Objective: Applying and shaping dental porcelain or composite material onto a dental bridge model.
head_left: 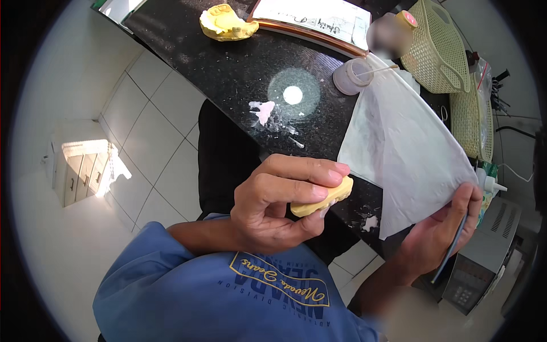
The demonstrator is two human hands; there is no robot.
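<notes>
My left hand (279, 199) is closed around a yellow plaster dental model (322, 199), in front of my chest at the table's near edge. Small pale teeth show along the model's lower side, by my thumb. To the right, my right hand (441, 233) pinches the corner of a white sheet (404, 142), paper or thin cloth, that hangs partly over the table edge. A slim dark tool (453, 248) lies within the same hand, pointing down; its tip is too small to make out. Another yellow dental model (227, 24) rests at the table's far left.
A small cup (351, 77) with a thin stick stands on the black tabletop (228, 80), near dried pink and white residue (263, 112). Behind it lies a brown-framed board (313, 20). Cream baskets (436, 51) and a grey device (484, 256) line the right.
</notes>
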